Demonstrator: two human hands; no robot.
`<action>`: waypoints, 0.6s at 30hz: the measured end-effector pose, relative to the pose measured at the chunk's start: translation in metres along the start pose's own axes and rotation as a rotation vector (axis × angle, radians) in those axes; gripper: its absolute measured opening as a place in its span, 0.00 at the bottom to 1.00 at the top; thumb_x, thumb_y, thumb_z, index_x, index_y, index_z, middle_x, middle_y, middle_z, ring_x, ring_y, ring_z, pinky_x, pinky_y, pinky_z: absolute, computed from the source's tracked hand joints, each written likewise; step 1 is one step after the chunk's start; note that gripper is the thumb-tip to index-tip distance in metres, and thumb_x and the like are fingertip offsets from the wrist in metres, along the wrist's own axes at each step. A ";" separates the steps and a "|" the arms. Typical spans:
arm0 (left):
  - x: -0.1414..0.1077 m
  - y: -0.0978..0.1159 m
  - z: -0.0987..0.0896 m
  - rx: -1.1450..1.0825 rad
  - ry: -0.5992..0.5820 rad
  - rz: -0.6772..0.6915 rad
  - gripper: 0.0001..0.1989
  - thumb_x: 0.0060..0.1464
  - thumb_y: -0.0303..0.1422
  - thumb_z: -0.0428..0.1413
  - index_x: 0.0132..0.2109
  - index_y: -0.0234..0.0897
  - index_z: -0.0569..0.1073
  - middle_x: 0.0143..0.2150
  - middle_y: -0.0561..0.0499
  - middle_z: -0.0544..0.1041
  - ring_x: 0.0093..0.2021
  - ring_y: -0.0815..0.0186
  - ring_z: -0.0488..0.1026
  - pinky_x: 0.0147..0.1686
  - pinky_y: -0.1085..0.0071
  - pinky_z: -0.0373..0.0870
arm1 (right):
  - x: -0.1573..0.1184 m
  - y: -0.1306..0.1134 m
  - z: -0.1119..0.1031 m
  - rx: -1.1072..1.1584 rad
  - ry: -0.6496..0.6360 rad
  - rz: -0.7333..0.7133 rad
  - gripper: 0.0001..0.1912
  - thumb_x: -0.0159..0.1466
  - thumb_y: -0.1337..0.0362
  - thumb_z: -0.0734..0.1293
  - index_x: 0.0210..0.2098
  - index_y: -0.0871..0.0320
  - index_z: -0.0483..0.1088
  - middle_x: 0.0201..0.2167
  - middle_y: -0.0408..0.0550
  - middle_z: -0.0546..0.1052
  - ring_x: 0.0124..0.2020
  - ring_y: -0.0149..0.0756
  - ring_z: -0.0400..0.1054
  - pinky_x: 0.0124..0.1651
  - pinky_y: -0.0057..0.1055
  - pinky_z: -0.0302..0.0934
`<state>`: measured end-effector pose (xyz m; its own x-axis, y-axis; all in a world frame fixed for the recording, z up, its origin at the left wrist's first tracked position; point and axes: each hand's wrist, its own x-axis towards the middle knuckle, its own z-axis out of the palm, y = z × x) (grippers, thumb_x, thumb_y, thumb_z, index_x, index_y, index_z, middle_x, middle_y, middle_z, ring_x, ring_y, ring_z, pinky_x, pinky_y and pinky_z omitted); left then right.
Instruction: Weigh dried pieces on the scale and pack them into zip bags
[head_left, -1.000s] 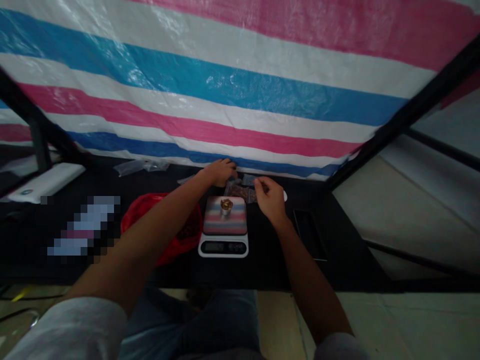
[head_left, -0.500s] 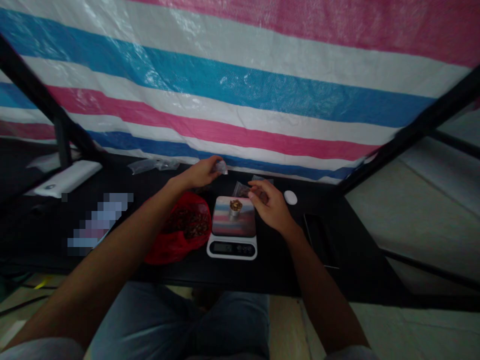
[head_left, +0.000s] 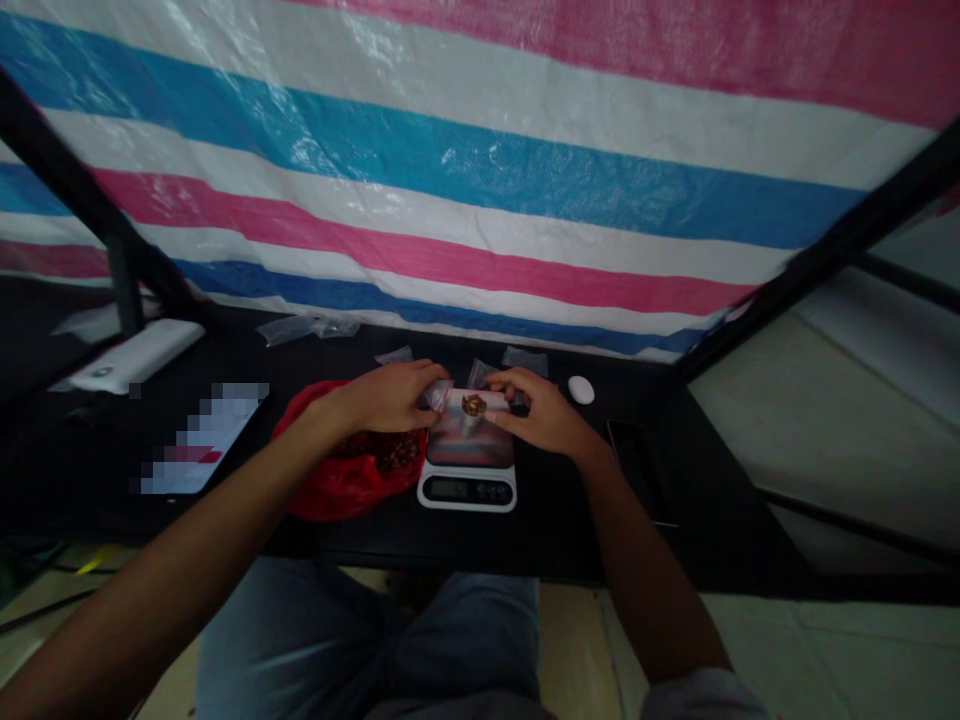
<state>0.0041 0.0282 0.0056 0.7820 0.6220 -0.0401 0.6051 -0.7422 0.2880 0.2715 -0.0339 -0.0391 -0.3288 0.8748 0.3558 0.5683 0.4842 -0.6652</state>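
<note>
A digital kitchen scale [head_left: 466, 490] stands on the black table, and a small metal cup [head_left: 472, 412] holding brown pieces sits on its platform. My left hand [head_left: 388, 397] pinches a small clear plastic bag [head_left: 438, 395] at the platform's left edge. My right hand [head_left: 536, 412] curls in from the right, its fingertips close beside the cup. Whether those fingers hold anything is hidden. A red plastic bag [head_left: 330, 482] with brown pieces inside lies under my left wrist. Several flat clear bags [head_left: 525, 360] lie behind the scale.
A crumpled clear plastic sheet [head_left: 304, 328] and a white box [head_left: 135, 355] lie at the back left, beside a pixelated item [head_left: 202, 440]. A white round object [head_left: 580, 390] and a black phone [head_left: 637, 470] lie right. A striped tarp [head_left: 450, 180] hangs behind the table.
My left hand has moved down and right, bringing the clear bag over the scale's edge. My right hand has moved closer to the cup. The red bag and scale have not visibly shifted.
</note>
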 end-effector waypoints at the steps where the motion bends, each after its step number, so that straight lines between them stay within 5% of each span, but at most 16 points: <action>1: -0.001 0.001 -0.001 0.034 -0.011 -0.009 0.23 0.59 0.40 0.57 0.58 0.34 0.72 0.53 0.39 0.78 0.51 0.51 0.78 0.50 0.61 0.73 | 0.000 -0.001 0.000 -0.014 -0.024 0.001 0.21 0.62 0.62 0.75 0.54 0.55 0.75 0.47 0.51 0.79 0.43 0.40 0.73 0.48 0.38 0.67; 18: 0.012 0.011 0.008 0.180 -0.027 -0.020 0.21 0.61 0.50 0.57 0.49 0.38 0.73 0.51 0.38 0.81 0.48 0.45 0.80 0.42 0.59 0.73 | 0.004 -0.005 0.017 0.031 -0.048 0.004 0.15 0.61 0.70 0.75 0.48 0.56 0.79 0.45 0.50 0.83 0.45 0.39 0.76 0.50 0.37 0.68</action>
<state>0.0216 0.0253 0.0005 0.7721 0.6317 -0.0700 0.6353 -0.7642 0.1111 0.2546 -0.0327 -0.0455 -0.3626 0.8748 0.3214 0.5468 0.4790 -0.6868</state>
